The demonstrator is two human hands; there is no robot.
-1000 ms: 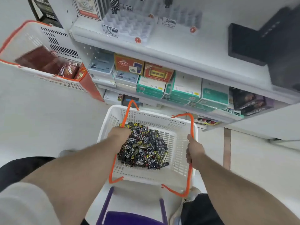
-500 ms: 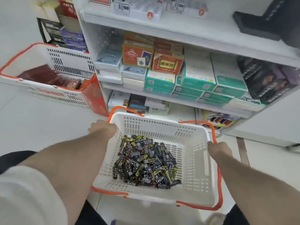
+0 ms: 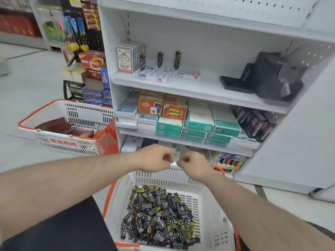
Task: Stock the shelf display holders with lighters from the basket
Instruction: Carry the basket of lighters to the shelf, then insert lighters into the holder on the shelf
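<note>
A white basket [image 3: 210,211] with orange handles sits low in front of me, holding a heap of black patterned lighters [image 3: 157,216]. My left hand [image 3: 154,158] and my right hand [image 3: 192,164] hover close together over the basket's far rim, fingers curled, with nothing visible in either. On the upper shelf stand two white display holders [image 3: 160,76] [image 3: 187,74]. Three lighters stand upright there, one by the card boxes [image 3: 142,61], one in the left holder [image 3: 160,59], one in the right [image 3: 177,59].
A second white basket [image 3: 72,142] with red packs stands on the floor to the left. Playing-card boxes [image 3: 125,59] sit left of the holders, black boxes [image 3: 268,77] to the right. Teal and orange cartons [image 3: 199,124] fill the shelf below.
Both hands have let go of the basket's sides and come together above its far rim. The view has tilted up, bringing the holder shelf into sight.
</note>
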